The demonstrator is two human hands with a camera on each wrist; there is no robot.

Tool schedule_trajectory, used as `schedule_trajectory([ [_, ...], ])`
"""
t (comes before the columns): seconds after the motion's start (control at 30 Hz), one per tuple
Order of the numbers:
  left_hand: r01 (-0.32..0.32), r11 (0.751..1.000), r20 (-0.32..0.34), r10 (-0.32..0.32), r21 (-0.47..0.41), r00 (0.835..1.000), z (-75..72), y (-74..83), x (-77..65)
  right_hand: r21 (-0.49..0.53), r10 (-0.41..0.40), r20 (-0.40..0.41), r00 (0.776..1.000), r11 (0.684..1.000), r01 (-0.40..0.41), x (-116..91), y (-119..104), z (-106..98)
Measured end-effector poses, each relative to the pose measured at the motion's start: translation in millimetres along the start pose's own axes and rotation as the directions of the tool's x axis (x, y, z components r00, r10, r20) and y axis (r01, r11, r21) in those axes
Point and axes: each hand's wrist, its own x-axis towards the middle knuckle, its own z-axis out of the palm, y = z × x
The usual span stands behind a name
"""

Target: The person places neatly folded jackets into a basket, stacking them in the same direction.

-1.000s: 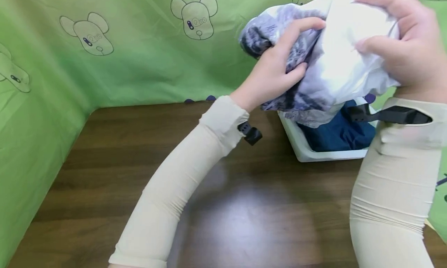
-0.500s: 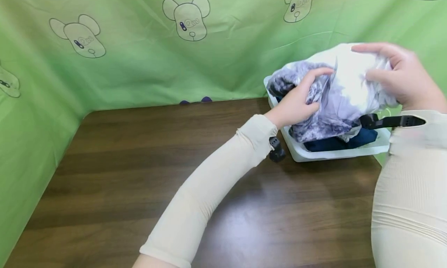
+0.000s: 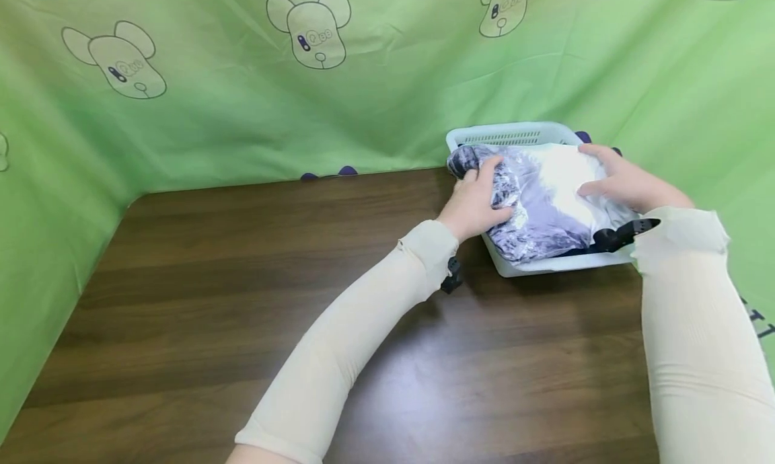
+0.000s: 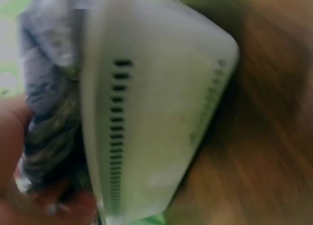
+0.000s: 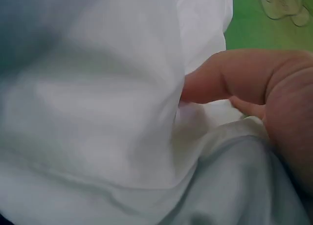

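Note:
A folded garment (image 3: 545, 198), mottled grey-purple on the left and white on the right, lies in the top of a pale plastic basket (image 3: 510, 269). My left hand (image 3: 475, 205) grips its mottled left edge, thumb toward the front. My right hand (image 3: 632, 181) holds the white right side; in the right wrist view the thumb presses into the white cloth (image 5: 107, 107). In the blurred left wrist view, the slotted basket wall (image 4: 156, 112) stands beside the bunched mottled cloth (image 4: 51, 98). Most of the basket's contents are hidden under the garment.
The basket stands at the back right of a brown wooden table (image 3: 272, 302), against a green curtain (image 3: 399, 101) printed with bear heads. A second curtain side rises along the left. A strip of dark cloth shows at the basket's front.
Both hands have lowered the folded garment from above the basket down into it. It now covers most of the dark blue cloth seen there earlier.

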Motion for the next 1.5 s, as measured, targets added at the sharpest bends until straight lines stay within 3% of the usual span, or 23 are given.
schedule_trajectory([
  [0.07, 0.059, 0.994, -0.047, -0.054, 0.093, 0.997, 1.6, -3.6, -0.4, -0.089, 0.016, 0.026, 1.0, 0.996, -0.013, 2, -1, -1],
  [0.13, 0.09, 0.987, -0.06, -0.083, 0.132, 0.995, 2.9, -7.3, 0.5, -0.162, 0.048, 0.027, 0.998, 0.986, -0.043, 2, -5, -2],
  [0.27, 0.086, 0.983, 0.006, -0.089, 0.159, 0.996, 4.4, -12.9, 4.3, -0.28, 0.145, 0.029, 0.989, 0.951, -0.132, -2, -21, -4],
  [0.4, 0.085, 0.977, 0.078, -0.102, 0.195, 0.992, 5.6, -15.7, 9.6, -0.326, 0.239, 0.116, 0.964, 0.926, -0.19, -7, -44, 0],
  [0.53, 0.136, 0.954, 0.113, -0.17, 0.266, 0.979, 7.3, -14.2, 15.7, -0.366, 0.283, 0.214, 0.935, 0.911, -0.192, -7, -65, 10],
  [0.67, 0.211, 0.913, 0.086, -0.255, 0.348, 0.963, 11.4, -6.6, 19.6, -0.364, 0.296, 0.261, 0.919, 0.912, -0.191, -6, -77, 18],
  [0.8, 0.243, 0.892, 0.05, -0.282, 0.381, 0.958, 20.4, 1.9, 20.6, -0.333, 0.307, 0.279, 0.91, 0.92, -0.208, -4, -75, 26],
  [0.97, 0.218, 0.915, 0.088, -0.262, 0.339, 0.961, 27.4, -0.4, 18.1, -0.292, 0.312, 0.315, 0.896, 0.931, -0.221, 1, -62, 32],
  [1.17, 0.177, 0.961, 0.112, -0.204, 0.215, 0.972, 21.5, -16.2, 10.0, -0.266, 0.278, 0.337, 0.9, 0.945, -0.192, 11, -45, 37],
  [1.5, 0.016, 0.996, 0.095, -0.024, 0.086, 0.995, 8.6, -39.5, -7.8, -0.266, 0.211, 0.318, 0.924, 0.956, -0.126, 9, -46, 41],
])
